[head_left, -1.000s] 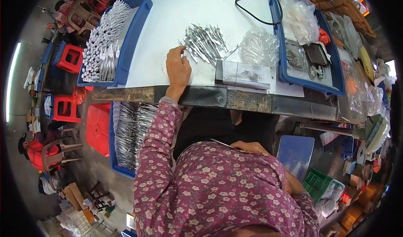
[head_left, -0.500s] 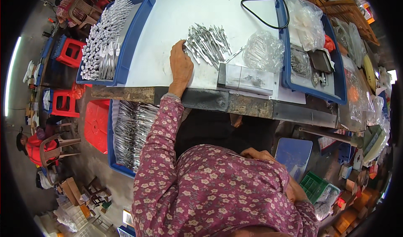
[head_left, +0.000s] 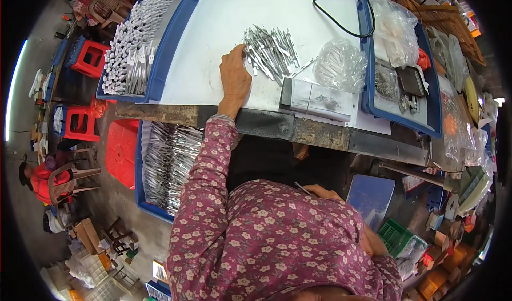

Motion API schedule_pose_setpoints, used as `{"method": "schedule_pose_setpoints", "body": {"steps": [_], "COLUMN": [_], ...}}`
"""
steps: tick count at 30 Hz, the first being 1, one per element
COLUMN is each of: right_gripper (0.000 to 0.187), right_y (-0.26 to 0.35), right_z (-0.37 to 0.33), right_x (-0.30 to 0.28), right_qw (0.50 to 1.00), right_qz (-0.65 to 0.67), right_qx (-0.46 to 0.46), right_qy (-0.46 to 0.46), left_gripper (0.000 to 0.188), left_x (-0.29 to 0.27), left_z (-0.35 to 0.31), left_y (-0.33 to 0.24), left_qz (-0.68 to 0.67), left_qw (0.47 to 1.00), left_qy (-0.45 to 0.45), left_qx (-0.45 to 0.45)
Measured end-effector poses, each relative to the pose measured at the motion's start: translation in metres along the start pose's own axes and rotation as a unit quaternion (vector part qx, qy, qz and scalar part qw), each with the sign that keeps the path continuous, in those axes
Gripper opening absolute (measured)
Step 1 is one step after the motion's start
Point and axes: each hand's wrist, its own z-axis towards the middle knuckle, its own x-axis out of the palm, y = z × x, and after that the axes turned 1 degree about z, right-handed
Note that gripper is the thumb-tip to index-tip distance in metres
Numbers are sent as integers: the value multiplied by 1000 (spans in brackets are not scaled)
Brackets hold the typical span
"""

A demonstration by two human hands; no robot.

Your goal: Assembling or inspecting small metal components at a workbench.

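A loose pile of slim silver metal pieces (head_left: 271,53) lies on the white-covered tabletop (head_left: 197,55). My left hand (head_left: 234,77) rests palm down at the left edge of this pile, its fingers reaching forward and the fingertips by the nearest pieces. I see nothing held in it. Down in my lap, my right hand (head_left: 324,192) is mostly hidden behind my sleeve and body. From its fingers sticks out the end of a thin metal piece (head_left: 302,188). To the right of the pile sits a clear plastic bag (head_left: 340,65) with similar slim pieces inside.
Left on the table stands a blue bin (head_left: 165,47) of white-ended metal pieces; another blue bin (head_left: 140,167) is below. A small block with white paper (head_left: 320,99) lies near the table edge. At right are a blue tray (head_left: 368,77) and black cord (head_left: 333,19).
My left hand has shifted slightly, its fingers now more bent beside the pile. A thin metal end now shows at my right hand. The whole view has moved a little.
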Motion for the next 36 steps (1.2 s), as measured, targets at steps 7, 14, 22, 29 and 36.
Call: {"method": "schedule_pose_setpoints", "body": {"steps": [7, 14, 22, 29, 36], "right_gripper": [40, 42, 39, 33, 36], "right_y": [-19, -47, -12, -31, -15], "right_z": [-29, 0, -8, -37, -24], "right_x": [-5, 9, 1, 3, 10], "right_qw": [997, 965, 990, 995, 990], "right_qz": [-24, 127, 63, 6, 59], "right_qx": [72, -208, -106, 5, -58], "right_qy": [-20, -94, -66, -102, -112], "left_gripper": [42, 40, 41, 44, 51], "left_x": [-1, 1, -1, -4, -5], "left_z": [-3, -4, -2, -2, -1], "left_y": [6, 6, 5, 4, 2], "left_qz": [38, 66, 109, 97, 82], "left_qw": [998, 995, 987, 989, 983], "left_qy": [19, 21, 13, -33, -13], "left_qx": [-48, -77, -113, -108, -162]}}
